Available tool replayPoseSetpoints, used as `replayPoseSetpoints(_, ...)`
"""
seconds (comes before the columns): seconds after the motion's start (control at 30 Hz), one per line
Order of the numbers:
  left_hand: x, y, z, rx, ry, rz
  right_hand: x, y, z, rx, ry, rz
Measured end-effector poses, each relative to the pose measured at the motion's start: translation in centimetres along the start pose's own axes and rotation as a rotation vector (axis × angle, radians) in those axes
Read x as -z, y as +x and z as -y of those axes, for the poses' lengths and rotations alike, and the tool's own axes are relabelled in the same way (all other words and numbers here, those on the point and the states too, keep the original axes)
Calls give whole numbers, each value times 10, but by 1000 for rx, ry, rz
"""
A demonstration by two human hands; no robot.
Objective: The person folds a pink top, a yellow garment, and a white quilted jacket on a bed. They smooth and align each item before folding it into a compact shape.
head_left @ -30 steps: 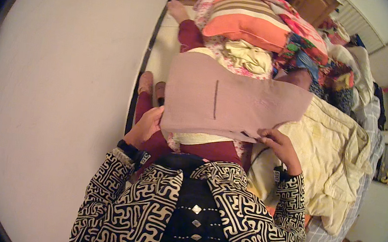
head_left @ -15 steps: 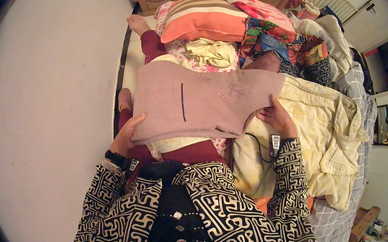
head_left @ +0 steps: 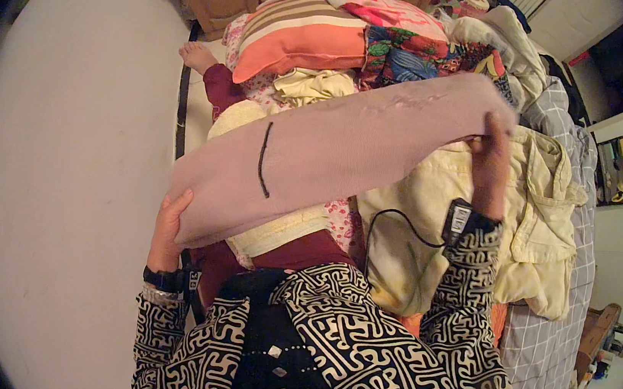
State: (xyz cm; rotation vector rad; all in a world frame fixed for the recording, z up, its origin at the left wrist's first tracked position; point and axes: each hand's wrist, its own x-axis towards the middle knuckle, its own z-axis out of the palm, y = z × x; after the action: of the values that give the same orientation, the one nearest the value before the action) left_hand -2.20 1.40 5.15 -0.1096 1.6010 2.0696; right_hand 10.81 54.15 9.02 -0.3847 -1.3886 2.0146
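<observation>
Both left grip [head_left: 168, 228] and right grip [head_left: 492, 157] clasp mauve fabric [head_left: 324, 150], partly hiding crumpled yellow cloth [head_left: 305, 84].

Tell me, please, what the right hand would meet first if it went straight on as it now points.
The mauve fabric in the right hand comes first; beyond its edge, probably the multicoloured cloth or the pale bunched cloth beside it, though depth is unclear.
</observation>
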Motion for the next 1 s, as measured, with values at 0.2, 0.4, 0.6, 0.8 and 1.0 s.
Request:
replayPoseSetpoints(0.2,18,-23,16,6,221,-47,80,-44,24,-296,-472,-227)
replayPoseSetpoints(0.4,41,-43,41,183,173,6,135,-114,-41,-631,-312,-361)
replayPoseSetpoints(0.6,41,-27,42,209,128,34,103,-96,-39,-787,-309,-165)
replayPoseSetpoints(0.8,38,-25,38,150,179,-37,75,-75,-30,-478,-625,-215)
replayPoseSetpoints(1.0,35,-24,28,32,81,-18,84,-59,-65,-487,-813,-112)
